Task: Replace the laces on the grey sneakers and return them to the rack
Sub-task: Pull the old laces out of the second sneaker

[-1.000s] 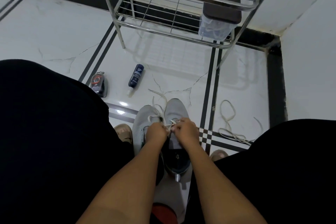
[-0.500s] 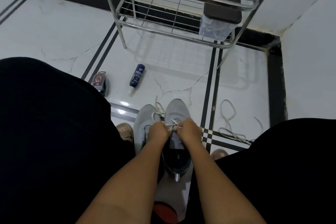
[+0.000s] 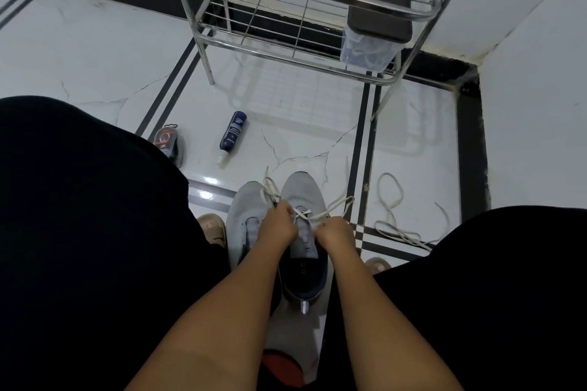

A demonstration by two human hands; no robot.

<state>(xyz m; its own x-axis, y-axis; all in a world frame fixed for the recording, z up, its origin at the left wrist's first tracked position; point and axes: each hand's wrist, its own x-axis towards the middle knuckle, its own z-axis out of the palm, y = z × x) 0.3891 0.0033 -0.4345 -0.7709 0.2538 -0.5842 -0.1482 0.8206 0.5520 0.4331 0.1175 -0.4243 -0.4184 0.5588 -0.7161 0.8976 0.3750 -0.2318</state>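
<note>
- so, two grey sneakers sit side by side on the floor, right under the hands, toes pointing away from the person.
- the right sneaker point(image 3: 303, 194) is light grey mesh on top with a dark blue inside and heel. small white writing shows on its dark insole, too small to read.
- the left sneaker point(image 3: 246, 213) is the same grey and is partly hidden by the left hand.
- a white lace point(image 3: 333, 206) crosses the right sneaker, and its ends stick out on both sides of the hands.
- the left hand point(image 3: 279, 225) is curled and pinches the lace on its side.
- the right hand point(image 3: 333, 232) is curled too and pinches the other end. the two hands are near each other but apart.
- a loose white lace point(image 3: 392, 219) lies curled on the floor to the right of the right hand.
- a dark blue bottle point(image 3: 232, 135) lies beyond the left hand. it has white writing, too blurry to read.
- a small black pack point(image 3: 166, 143) with red and white marks lies left of the bottle. its words can't be read.
- the metal rack point(image 3: 305, 6) stands well past the hands, with a clear box point(image 3: 370, 47) with a dark lid on its low shelf.
</note>
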